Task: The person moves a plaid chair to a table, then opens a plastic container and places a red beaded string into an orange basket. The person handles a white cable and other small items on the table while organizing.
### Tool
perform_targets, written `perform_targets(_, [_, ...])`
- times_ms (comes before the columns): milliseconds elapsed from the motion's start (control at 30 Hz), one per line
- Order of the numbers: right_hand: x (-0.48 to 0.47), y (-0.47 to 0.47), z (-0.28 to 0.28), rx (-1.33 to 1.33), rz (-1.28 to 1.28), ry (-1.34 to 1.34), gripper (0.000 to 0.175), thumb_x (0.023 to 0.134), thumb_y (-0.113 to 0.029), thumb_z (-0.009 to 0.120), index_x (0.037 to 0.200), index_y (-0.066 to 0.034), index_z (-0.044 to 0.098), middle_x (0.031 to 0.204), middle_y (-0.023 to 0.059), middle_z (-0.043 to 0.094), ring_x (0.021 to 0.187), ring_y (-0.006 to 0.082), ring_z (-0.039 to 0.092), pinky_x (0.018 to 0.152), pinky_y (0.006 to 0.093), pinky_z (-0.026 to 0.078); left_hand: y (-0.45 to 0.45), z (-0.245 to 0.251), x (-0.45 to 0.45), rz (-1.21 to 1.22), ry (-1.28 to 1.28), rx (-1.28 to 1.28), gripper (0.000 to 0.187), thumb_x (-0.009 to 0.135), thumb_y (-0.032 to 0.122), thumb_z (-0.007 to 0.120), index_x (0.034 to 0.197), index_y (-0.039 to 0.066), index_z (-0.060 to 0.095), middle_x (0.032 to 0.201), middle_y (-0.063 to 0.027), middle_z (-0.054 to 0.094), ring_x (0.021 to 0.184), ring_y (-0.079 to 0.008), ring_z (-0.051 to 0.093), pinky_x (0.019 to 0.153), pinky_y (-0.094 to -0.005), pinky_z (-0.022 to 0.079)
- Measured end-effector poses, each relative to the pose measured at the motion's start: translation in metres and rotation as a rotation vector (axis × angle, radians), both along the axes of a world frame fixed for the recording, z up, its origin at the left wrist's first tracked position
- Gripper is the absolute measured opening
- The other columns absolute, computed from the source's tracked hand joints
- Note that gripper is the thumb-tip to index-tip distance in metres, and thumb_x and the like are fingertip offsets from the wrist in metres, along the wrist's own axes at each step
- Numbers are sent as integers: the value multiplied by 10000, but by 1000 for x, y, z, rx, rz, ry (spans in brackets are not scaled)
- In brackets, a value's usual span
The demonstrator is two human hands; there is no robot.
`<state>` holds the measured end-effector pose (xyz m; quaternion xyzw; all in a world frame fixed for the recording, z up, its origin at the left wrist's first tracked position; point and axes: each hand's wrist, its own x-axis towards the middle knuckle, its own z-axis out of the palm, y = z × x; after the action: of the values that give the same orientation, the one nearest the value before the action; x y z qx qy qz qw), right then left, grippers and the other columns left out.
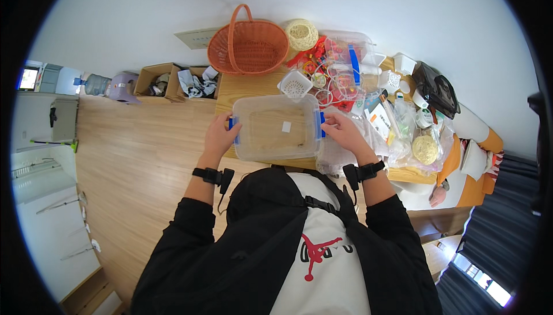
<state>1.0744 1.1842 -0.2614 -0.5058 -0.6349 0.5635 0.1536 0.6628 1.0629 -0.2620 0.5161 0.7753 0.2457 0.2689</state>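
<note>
A clear plastic storage box (pixel 276 148) with blue side latches lies before me on the wooden table (pixel 239 86), a small white sticker showing at its bottom. My left hand (pixel 221 133) grips its left end at the blue latch. At the right end, the fingers of my right hand (pixel 341 129) are closed on the other blue latch. Just behind the box is a white perforated plastic basket (pixel 296 84). Crumpled clear plastic bags (pixel 337 155) lie beside and under my right hand.
An orange wicker basket (pixel 259 56) and a woven ball-shaped holder (pixel 302 35) stand at the back. A clear lidded box with a blue handle (pixel 354 64), red ornaments (pixel 315 53) and a black bag (pixel 436 90) crowd the right. Open cardboard boxes (pixel 157 84) stand left of the table.
</note>
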Motion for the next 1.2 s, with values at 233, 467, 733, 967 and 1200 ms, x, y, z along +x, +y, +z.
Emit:
perform_targets(233, [-10, -2, -15, -63, -29, -52, 455, 947, -234, 790, 1304, 18, 664, 1039, 130, 754, 895, 190, 716, 799, 341, 584, -1, -4, 2, 14, -92, 25, 503, 892, 296, 848, 1316, 64, 709, 1170, -150, 718, 834, -263, 703, 789, -380, 591])
perform_targets(467, [-11, -14, -9, -186, -22, 6, 338, 896, -132, 798, 1151, 31, 647, 880, 104, 762, 778, 175, 730, 735, 338, 585, -3, -14, 0, 29, -145, 70, 475, 889, 251, 847, 1303, 58, 718, 1182, -150, 717, 941, -269, 694, 832, -378, 585])
perform_targets(733, [4, -27, 6, -273, 16, 42, 352, 904, -121, 811, 1166, 21, 625, 886, 112, 764, 759, 162, 722, 700, 318, 573, -4, -15, 7, 14, -211, 103, 447, 890, 173, 828, 1293, 28, 703, 1199, -149, 685, 998, -255, 699, 890, -375, 582])
perform_targets(967, [9, -30, 3, -298, 0, 63, 377, 921, -149, 812, 1197, 28, 627, 904, 120, 774, 762, 161, 723, 701, 318, 577, -6, -9, 12, 15, -173, 78, 452, 891, 175, 826, 1302, 30, 704, 1219, -153, 677, 1005, -262, 702, 887, -380, 585])
perform_targets(1200, [13, -15, 1, -284, 14, 52, 303, 964, -173, 769, 1171, 33, 686, 926, 114, 790, 779, 160, 742, 705, 300, 580, -11, -10, 8, 55, -177, 44, 442, 872, 168, 836, 1275, 32, 717, 1208, -165, 712, 1053, -287, 713, 899, -391, 588])
